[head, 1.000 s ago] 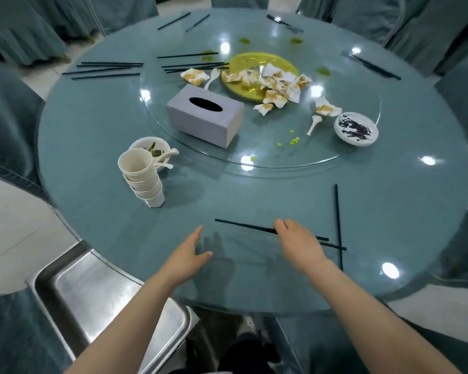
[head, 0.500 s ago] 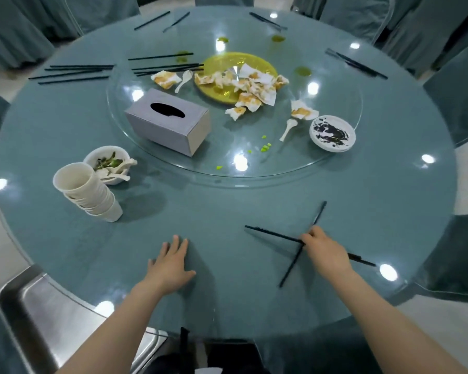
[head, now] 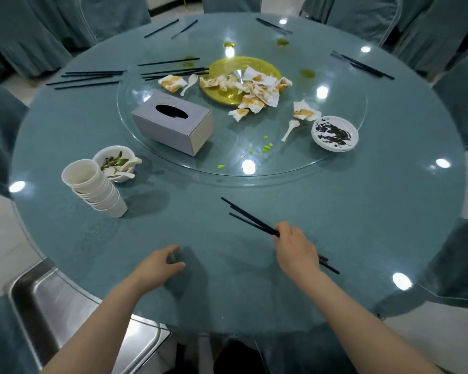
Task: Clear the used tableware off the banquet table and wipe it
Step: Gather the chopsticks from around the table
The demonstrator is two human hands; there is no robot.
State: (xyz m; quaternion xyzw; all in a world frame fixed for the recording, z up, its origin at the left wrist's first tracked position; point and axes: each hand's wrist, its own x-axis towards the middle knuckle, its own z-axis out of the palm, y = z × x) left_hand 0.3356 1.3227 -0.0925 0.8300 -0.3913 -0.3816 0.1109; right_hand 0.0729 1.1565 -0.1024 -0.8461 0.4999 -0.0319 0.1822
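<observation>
A: What fills the frame?
B: A round teal desk under glass, ringed by draped chairs, with a clear glass turntable at its centre.

A: And beside the desk?
B: A steel tray sits below the near-left edge, partly under the rim.

A: What stands on the turntable?
B: A grey tissue box at its left, a yellow plate strewn with stained crumpled napkins, a white saucer smeared with dark sauce at the right, two white spoons, and green scraps near the front edge.

A: On the desk itself?
B: A tilted stack of white cups touching a white bowl that holds spoons and green leftovers, at the left. Black chopsticks lie in loose groups around the far edge.

A: The hands?
B: The right hand, fingers closed, grips a bundle of black chopsticks in the near-right part of the desk, tips angled toward the turntable and ends jutting out behind the wrist. The left hand is empty, fingers loosely curled, low over the near edge.
</observation>
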